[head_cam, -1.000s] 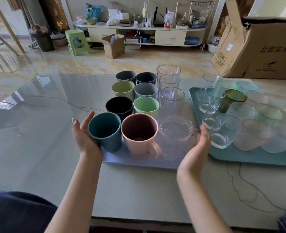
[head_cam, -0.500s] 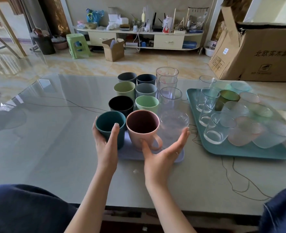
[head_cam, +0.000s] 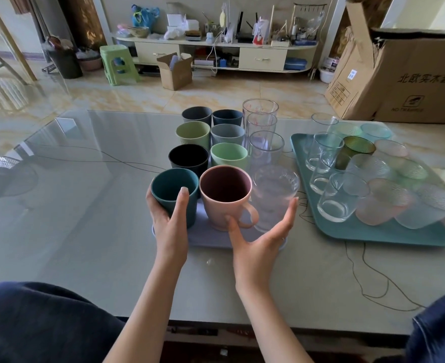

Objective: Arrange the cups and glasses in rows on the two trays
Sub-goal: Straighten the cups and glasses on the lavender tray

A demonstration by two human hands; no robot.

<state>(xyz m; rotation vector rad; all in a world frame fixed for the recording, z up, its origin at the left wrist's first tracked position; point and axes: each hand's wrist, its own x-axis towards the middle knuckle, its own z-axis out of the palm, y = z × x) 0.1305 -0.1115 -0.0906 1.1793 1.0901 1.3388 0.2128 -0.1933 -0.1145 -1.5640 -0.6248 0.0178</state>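
- Nearly done: lavender tray [head_cam: 216, 238] and teal tray [head_cam: 373, 231] hold neat rows.
- left hand [head_cam: 170, 224] wraps teal cup [head_cam: 175, 193].
- right hand [head_cam: 258, 244] spread apart, cupping ribbed glass [head_cam: 275, 195] at near edge.

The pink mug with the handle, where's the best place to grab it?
Probably by its handle. The pink mug stands upright at the near edge of the lavender tray, and the loop points toward the person's right, so the right hand could come from the near right. The teal cup crowds its left side.
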